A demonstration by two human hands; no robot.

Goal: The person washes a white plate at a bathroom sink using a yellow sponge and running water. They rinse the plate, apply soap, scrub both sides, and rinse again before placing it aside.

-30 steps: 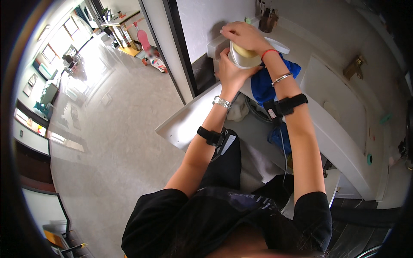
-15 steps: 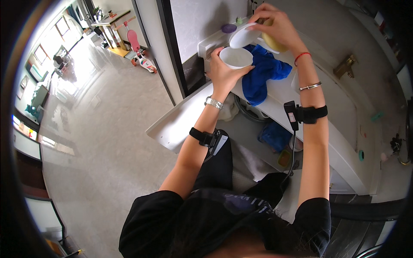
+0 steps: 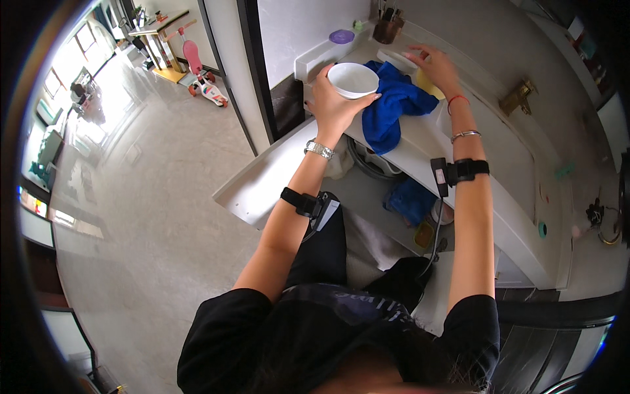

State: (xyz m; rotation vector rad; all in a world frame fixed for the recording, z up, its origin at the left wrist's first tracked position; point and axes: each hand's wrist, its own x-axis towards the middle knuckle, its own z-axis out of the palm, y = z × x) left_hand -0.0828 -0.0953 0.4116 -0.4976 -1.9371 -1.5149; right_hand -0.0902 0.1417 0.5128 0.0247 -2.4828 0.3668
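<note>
My left hand (image 3: 336,105) is wrapped round a white bowl-like cup (image 3: 354,80), held with its open top up over the counter's left part. A white round lid (image 3: 396,62) lies on the counter behind a rumpled blue cloth (image 3: 397,108). My right hand (image 3: 434,71) is at the lid's right edge, its fingers bent and apart, with the fingertips close to the rim. Partly hidden under this hand is a pale yellow object (image 3: 428,87) whose kind I cannot make out.
A brown brush holder (image 3: 388,30) and a purple lid-like piece (image 3: 341,36) stand along the counter's back. A brass tap (image 3: 518,96) is on the right. Below, an open white door (image 3: 262,177) juts out beside a basin (image 3: 374,161) and blue fabric (image 3: 411,200).
My right hand has lowered the white lid from above the cup onto the counter, and its fingers have loosened. My left hand keeps the cup in nearly the same place.
</note>
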